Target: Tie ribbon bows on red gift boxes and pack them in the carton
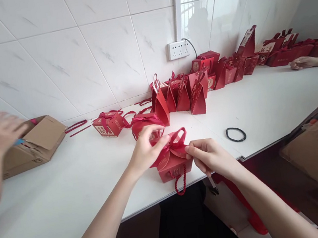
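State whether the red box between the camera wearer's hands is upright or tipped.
Upright: the red box has its flaps and ribbon on top, with its front wall below them.

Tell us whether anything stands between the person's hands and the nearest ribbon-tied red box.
Nothing visible does: the right hand pinches the ribbon atop the red box, and the left hand is at that ribbon too.
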Available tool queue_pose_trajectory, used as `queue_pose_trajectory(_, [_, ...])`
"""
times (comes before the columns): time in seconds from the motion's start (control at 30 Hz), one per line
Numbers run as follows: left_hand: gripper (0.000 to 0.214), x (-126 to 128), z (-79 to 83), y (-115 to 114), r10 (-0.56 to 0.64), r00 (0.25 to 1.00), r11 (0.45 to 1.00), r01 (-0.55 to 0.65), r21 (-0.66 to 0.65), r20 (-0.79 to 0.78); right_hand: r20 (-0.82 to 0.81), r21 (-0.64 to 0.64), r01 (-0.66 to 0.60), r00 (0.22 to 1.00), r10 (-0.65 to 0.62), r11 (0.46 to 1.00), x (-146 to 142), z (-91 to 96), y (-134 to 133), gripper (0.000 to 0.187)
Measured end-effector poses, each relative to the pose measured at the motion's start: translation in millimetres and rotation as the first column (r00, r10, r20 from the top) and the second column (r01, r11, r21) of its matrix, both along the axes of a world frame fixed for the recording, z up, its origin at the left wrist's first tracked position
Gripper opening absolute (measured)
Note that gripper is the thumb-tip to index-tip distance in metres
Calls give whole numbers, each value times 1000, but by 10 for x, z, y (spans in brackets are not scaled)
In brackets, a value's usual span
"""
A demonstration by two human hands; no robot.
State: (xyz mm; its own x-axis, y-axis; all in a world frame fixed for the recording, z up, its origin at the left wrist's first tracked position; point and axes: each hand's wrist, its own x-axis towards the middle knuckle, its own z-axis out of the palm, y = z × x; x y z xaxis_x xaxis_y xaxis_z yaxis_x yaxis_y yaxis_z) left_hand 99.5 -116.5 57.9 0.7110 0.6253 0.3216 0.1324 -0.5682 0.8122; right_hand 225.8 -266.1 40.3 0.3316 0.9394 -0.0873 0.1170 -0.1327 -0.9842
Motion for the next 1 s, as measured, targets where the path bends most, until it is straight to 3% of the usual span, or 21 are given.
queue_pose_trajectory(0.07, [27, -146, -44, -34, 225, 972, 972, -219, -79, 71, -56, 17, 9, 998, -8, 1000, -1, -39, -16, 33])
queue_pose_trajectory(0.13, [34, -316, -104, -82, 298, 955, 938, -294, -184, -4, -99, 48, 7, 995, -2, 999, -10, -85, -36, 33])
queue_pose_trajectory(0.27, [44, -540, -224, -221, 22, 989, 917, -79, -392, -149, -192, 98, -15, 981, 34, 995, -40, -163, -72, 34])
queue_pose_trajectory(0.33, [39, -557, -263, -275, -15, 998, 875, -17, -484, -61, -257, 126, -30, 964, 62, 992, -36, -189, -72, 36])
queue_pose_trajectory(0.4, [35, -548, -283, -278, 22, 995, 814, 41, -579, 101, -347, 152, -34, 934, 85, 988, 6, -212, -60, 36])
queue_pose_trajectory(0.5, [30, -594, -272, -159, 227, 923, 686, 76, -723, 312, -524, 163, 124, 851, -21, 979, 176, -249, -45, 33])
queue_pose_trajectory(0.57, [27, -711, -242, -16, 432, 831, 615, 12, -788, 350, -639, 129, 314, 752, -163, 941, 350, -281, -68, 33])
queue_pose_trajectory(0.63, [27, -895, -206, 136, 601, 716, 580, -86, -810, 354, -712, 76, 468, 644, -281, 880, 537, -319, -139, 33])
queue_pose_trajectory(0.7, [29, -1115, -178, 267, 680, 650, 574, -182, -798, 340, -730, 31, 537, 588, -348, 843, 706, -357, -251, 33])
queue_pose_trajectory(0.83, [20, -1463, -170, 446, 620, 764, 598, -312, -738, 180, -659, -29, 490, 646, -385, 871, 935, -367, -452, 25])
queue_pose_trajectory(0.93, [21, -1492, -162, 536, 633, 745, 696, -430, -575, 210, -491, 34, 548, 737, -464, 836, 987, -274, -384, 27])
queue_pose_trajectory(1.0, [22, -1370, -115, 536, 550, 792, 815, -441, -377, 263, -273, 123, 532, 830, -487, 838, 947, -175, -176, 27])
